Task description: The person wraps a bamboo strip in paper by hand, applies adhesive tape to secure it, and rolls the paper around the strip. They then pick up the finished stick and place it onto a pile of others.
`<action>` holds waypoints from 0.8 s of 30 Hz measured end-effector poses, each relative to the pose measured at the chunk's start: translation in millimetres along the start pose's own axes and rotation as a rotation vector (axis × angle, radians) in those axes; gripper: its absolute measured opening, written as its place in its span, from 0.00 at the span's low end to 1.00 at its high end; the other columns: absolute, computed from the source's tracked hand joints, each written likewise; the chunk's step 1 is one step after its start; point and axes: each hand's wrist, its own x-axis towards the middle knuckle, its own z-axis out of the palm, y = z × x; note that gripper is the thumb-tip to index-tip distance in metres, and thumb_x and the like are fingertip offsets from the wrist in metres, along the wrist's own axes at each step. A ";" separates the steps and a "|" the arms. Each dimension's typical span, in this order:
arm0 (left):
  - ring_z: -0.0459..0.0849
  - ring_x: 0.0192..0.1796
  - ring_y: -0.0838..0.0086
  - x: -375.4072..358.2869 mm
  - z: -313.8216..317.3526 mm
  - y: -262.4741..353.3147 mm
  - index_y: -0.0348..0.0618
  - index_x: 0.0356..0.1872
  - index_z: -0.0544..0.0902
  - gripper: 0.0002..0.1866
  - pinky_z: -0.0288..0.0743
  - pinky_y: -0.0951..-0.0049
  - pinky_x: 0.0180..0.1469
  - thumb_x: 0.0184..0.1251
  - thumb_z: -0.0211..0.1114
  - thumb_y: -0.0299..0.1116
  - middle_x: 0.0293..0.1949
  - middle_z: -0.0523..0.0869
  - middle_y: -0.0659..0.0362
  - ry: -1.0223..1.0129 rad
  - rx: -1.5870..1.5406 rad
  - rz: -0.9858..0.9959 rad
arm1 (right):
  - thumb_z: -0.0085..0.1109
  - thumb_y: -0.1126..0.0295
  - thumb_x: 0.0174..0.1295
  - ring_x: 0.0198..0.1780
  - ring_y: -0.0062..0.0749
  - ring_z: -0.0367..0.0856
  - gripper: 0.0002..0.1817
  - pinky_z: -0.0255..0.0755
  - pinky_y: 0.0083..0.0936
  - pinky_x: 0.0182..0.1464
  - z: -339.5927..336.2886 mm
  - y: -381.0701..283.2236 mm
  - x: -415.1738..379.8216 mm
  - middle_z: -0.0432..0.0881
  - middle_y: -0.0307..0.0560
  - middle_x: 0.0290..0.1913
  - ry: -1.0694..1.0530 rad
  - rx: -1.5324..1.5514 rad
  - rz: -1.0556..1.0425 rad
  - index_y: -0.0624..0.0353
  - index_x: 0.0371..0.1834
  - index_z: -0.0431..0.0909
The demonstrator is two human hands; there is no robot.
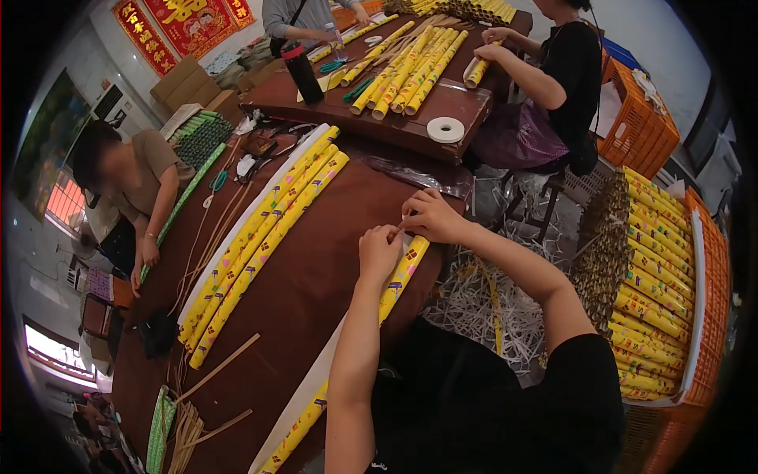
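Observation:
A long roll of yellow patterned wrapping paper (405, 274) lies along the table edge in front of me, its loose white-backed edge (308, 387) showing on its left side. At its far end my left hand (380, 253) pinches the paper edge with bent fingers. My right hand (434, 217) is closed over the same end, fingertips close to the left ones, with a whitish bit of paper between the two hands. Left of my hands, several finished-looking yellow rolls (272, 251) lie side by side, a white sheet edge (237, 229) beside them.
Thin wooden strips (189, 430) and a green roll (160, 426) lie at the near left; scissors (218, 180) lie farther back. Across the tables, people handle rolls near a white tape roll (445, 130) and a black bottle (302, 73). An orange crate (701, 308) of rolls stands right, above shredded paper (493, 296).

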 end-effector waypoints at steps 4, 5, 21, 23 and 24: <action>0.80 0.45 0.60 -1.4 2.1 0.1 0.44 0.33 0.88 0.07 0.69 0.59 0.50 0.61 0.67 0.35 0.35 0.86 0.57 0.048 0.165 0.065 | 0.69 0.68 0.53 0.51 0.31 0.74 0.06 0.61 0.36 0.58 -0.6 9.0 8.0 0.78 0.33 0.42 -0.027 0.030 -0.076 0.49 0.34 0.84; 0.80 0.45 0.60 -1.8 1.7 0.4 0.44 0.33 0.88 0.07 0.69 0.59 0.50 0.61 0.67 0.35 0.35 0.86 0.57 0.048 0.165 0.061 | 0.69 0.68 0.53 0.51 0.31 0.74 0.06 0.62 0.36 0.58 -1.4 11.1 9.8 0.78 0.34 0.43 -0.052 0.051 -0.097 0.50 0.34 0.83; 0.80 0.46 0.59 0.6 9.2 -9.0 0.45 0.34 0.86 0.07 0.67 0.58 0.49 0.63 0.64 0.35 0.37 0.87 0.59 0.041 0.190 0.106 | 0.66 0.74 0.51 0.44 0.41 0.77 0.06 0.76 0.32 0.45 4.1 14.5 9.0 0.78 0.43 0.40 -0.050 0.222 -0.203 0.58 0.31 0.79; 0.80 0.48 0.59 2.8 7.7 -8.3 0.45 0.36 0.86 0.08 0.67 0.57 0.52 0.63 0.64 0.36 0.39 0.87 0.59 0.005 0.147 0.045 | 0.66 0.74 0.51 0.44 0.41 0.77 0.06 0.77 0.32 0.43 7.5 13.7 6.2 0.78 0.43 0.40 -0.061 0.218 -0.184 0.59 0.31 0.79; 0.80 0.49 0.59 3.3 7.9 -9.9 0.45 0.36 0.87 0.08 0.67 0.58 0.54 0.63 0.63 0.37 0.40 0.87 0.58 -0.012 0.132 0.019 | 0.65 0.74 0.52 0.46 0.40 0.77 0.05 0.78 0.31 0.42 11.0 16.1 4.7 0.77 0.43 0.41 -0.056 0.191 -0.216 0.59 0.31 0.79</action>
